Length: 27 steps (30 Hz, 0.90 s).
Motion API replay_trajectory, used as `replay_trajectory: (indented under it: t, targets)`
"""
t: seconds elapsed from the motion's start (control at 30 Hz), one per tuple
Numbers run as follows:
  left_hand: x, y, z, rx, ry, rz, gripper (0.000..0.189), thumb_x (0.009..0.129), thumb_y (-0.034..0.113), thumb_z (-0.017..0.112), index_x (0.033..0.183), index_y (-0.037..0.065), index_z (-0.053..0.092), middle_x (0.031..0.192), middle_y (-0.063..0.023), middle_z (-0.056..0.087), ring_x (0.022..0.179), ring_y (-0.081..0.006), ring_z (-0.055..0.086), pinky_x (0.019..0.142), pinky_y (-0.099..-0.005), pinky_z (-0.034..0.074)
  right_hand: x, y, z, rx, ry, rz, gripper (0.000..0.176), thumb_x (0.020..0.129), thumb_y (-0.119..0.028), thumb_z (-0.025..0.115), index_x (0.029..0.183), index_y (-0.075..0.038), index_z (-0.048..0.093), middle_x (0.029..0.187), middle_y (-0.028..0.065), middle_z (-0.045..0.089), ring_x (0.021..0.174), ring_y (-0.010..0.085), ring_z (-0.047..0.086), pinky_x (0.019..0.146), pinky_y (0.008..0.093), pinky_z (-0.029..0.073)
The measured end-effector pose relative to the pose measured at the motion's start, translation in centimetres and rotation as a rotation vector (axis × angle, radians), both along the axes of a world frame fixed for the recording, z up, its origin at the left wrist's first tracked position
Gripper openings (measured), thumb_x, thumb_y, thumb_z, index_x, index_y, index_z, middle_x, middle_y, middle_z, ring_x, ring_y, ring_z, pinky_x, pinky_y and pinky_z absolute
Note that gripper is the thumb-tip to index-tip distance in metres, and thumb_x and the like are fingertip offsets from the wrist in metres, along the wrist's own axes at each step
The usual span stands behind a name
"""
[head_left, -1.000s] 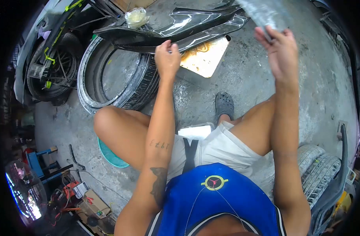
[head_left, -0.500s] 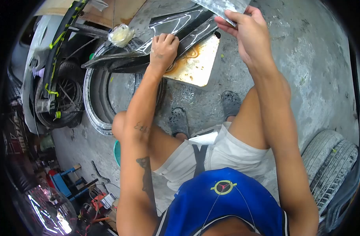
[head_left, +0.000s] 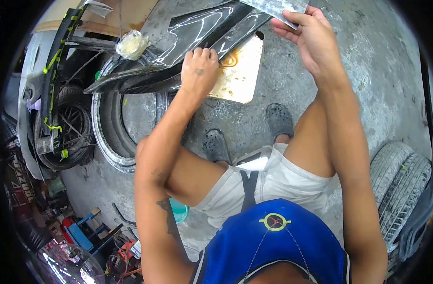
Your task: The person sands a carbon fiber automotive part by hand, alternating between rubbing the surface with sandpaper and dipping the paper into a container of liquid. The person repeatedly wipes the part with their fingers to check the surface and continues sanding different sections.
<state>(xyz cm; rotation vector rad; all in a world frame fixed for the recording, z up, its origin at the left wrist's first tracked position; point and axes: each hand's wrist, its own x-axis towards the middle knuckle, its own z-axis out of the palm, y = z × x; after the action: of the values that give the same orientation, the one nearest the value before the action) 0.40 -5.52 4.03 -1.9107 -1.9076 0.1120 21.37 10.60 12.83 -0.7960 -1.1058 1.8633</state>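
Observation:
A long, glossy black car body panel (head_left: pixel 202 29) runs from the upper middle down to a narrow tip at the left. My left hand (head_left: pixel 199 73) is closed over its near edge, fingers curled onto the black surface. Up at the top, my right hand (head_left: pixel 313 40) pinches a thin, stiff, mottled grey sheet (head_left: pixel 278 7) between thumb and fingers. That sheet overlaps the far right end of the panel in this view, and its upper part is cut off by the frame. Beneath the panel lie a white, rust-stained board (head_left: pixel 244 78) and a large tyre (head_left: pixel 102 125).
A crumpled whitish bundle (head_left: pixel 132 45) sits on the tyre's far side. Car parts with yellow-green tape (head_left: pixel 51 75) stand at the left. Two dusty tyres (head_left: pixel 398 177) are stacked at right. A teal basin (head_left: pixel 180 211) is by my left knee; tools (head_left: pixel 81 232) lie lower left.
The view has shifted slightly. My right hand, with the grey sheet, appears a little farther right and lower; my left hand keeps its grip on the panel.

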Motion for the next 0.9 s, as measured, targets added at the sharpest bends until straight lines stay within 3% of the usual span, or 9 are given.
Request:
replay_trajectory:
  t: [0.07,0.1,0.13,0.2,0.3,0.6,0.67,0.77,0.9]
  targets:
    - [0.7,-1.1,0.0,-0.037,-0.040,0.084,0.032,0.085,0.013,0.061,0.112,0.000,0.072,0.100,-0.0077,0.067,0.095,-0.0230,0.063,0.079,-0.0372,0.048,-0.2,-0.1,-0.1,0.014,-0.012,0.004,0.025,0.094,-0.003,0.060,0.118,-0.004,0.053,0.106,0.0119,0.067,0.084,0.0208,0.070,0.076,0.0360,0.061]
    - [0.9,-1.4,0.6,-0.046,-0.122,0.081,0.036,0.086,0.012,0.060,0.117,-0.001,0.070,0.111,-0.0114,0.069,0.096,-0.0243,0.064,0.080,-0.0370,0.048,-0.5,-0.4,0.3,0.014,-0.011,0.005,0.025,0.094,-0.003,0.060,0.118,-0.004,0.053,0.106,0.0119,0.067,0.084,0.0208,0.070,0.076,0.0360,0.061]
    - [0.7,-1.5,0.6,-0.047,-0.122,0.082,0.036,0.086,0.012,0.060,0.117,-0.001,0.070,0.111,-0.0114,0.069,0.096,-0.0243,0.064,0.080,-0.0370,0.048,-0.7,-0.8,0.9,0.001,-0.034,-0.014,0.025,0.094,-0.003,0.059,0.118,-0.004,0.053,0.105,0.0119,0.067,0.083,0.0205,0.070,0.075,0.0353,0.061]
    - [0.3,-1.4,0.5,0.133,-0.073,0.037,0.039,0.086,0.011,0.061,0.123,0.002,0.068,0.132,-0.0154,0.065,0.101,-0.0268,0.065,0.086,-0.0406,0.051,-0.9,-1.8,1.4,-0.013,-0.056,-0.033,0.025,0.094,-0.002,0.059,0.118,-0.003,0.053,0.104,0.0118,0.067,0.083,0.0201,0.070,0.074,0.0346,0.060]
    - [0.2,-1.0,0.2,0.066,0.005,0.069,0.040,0.086,0.012,0.060,0.123,-0.001,0.068,0.140,-0.0161,0.061,0.102,-0.0245,0.064,0.085,-0.0396,0.051,-1.3,-2.4,1.3,0.084,-0.046,-0.013,0.024,0.095,-0.002,0.059,0.118,-0.002,0.052,0.104,0.0119,0.066,0.082,0.0201,0.070,0.073,0.0334,0.060]
    - [0.9,-0.7,-0.5,0.005,0.067,0.099,0.040,0.085,0.013,0.059,0.119,-0.006,0.069,0.142,-0.0176,0.061,0.103,-0.0215,0.063,0.088,-0.0371,0.049,-2.4,-2.2,0.2,0.046,-0.072,0.026,0.025,0.096,-0.003,0.060,0.119,-0.002,0.052,0.104,0.0118,0.065,0.082,0.0202,0.070,0.073,0.0340,0.060]
    - [1.1,-0.6,-0.6,-0.008,0.068,0.108,0.040,0.085,0.013,0.059,0.119,-0.006,0.069,0.142,-0.0187,0.061,0.104,-0.0216,0.063,0.088,-0.0375,0.049,-2.3,-1.7,0.2,0.124,-0.111,0.062,0.036,0.096,-0.004,0.064,0.126,0.004,0.045,0.113,0.0172,0.066,0.097,0.0259,0.072,0.090,0.0387,0.058]
    - [1.3,-0.5,-0.7,-0.005,0.063,0.125,0.037,0.084,0.013,0.059,0.114,-0.006,0.069,0.140,-0.0190,0.062,0.105,-0.0236,0.063,0.088,-0.0386,0.048,-2.2,-1.8,0.2,0.113,-0.125,0.065,0.035,0.097,-0.005,0.064,0.126,0.003,0.046,0.113,0.0160,0.066,0.098,0.0259,0.071,0.091,0.0390,0.058]
    - [1.4,-0.2,-0.4,0.064,-0.176,0.133,0.032,0.081,0.010,0.063,0.108,-0.004,0.070,0.129,-0.0185,0.065,0.106,-0.0300,0.063,0.089,-0.0432,0.049,-2.0,-1.9,0.2,0.120,-0.106,0.083,0.034,0.097,-0.005,0.063,0.126,0.003,0.047,0.114,0.0159,0.065,0.098,0.0257,0.071,0.091,0.0396,0.058]
